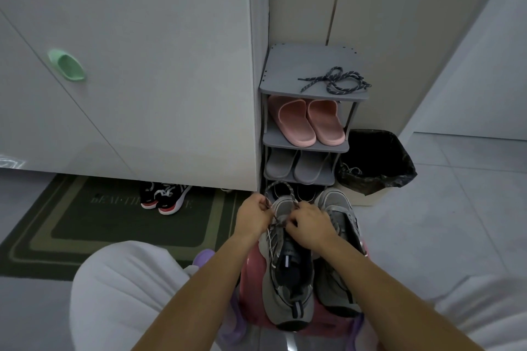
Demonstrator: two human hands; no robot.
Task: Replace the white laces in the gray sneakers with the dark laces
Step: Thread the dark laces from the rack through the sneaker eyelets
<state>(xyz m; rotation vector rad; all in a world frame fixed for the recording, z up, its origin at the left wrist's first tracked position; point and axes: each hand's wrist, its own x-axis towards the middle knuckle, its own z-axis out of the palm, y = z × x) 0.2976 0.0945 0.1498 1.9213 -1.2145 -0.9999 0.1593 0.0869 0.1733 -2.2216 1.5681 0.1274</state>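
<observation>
White cabinet point(142, 37) filling the left side. Below it on the floor, dark mat point(85, 236). Right of the cabinet, tucked in the corner, gray rack point(285, 65) with several shelves. Just beside the rack on the right, bin point(379, 157) lined with a black bag. Closer in, between the knees, pink stool point(251, 279) carrying both gray sneakers side by side, toes toward the rack: left sneaker point(288, 288), right sneaker point(339, 279). On the rack's second shelf, pink slippers point(308, 122); on the shelf beneath, gray slippers point(296, 165). Half under the cabinet, at the mat's far edge, black shoes point(165, 196). Over the toe end of the left sneaker, left grip point(253, 218) and right grip point(309, 226), each with fingers curled, each pinching one end of the held lace point(285, 186). Dark and speckled, arching as a loop from one grip to the other, its ends running down into the front eyelets. Lying loose in a tangle on the rack's top shelf, well apart from both grips, shelf lace point(336, 82), also dark.
</observation>
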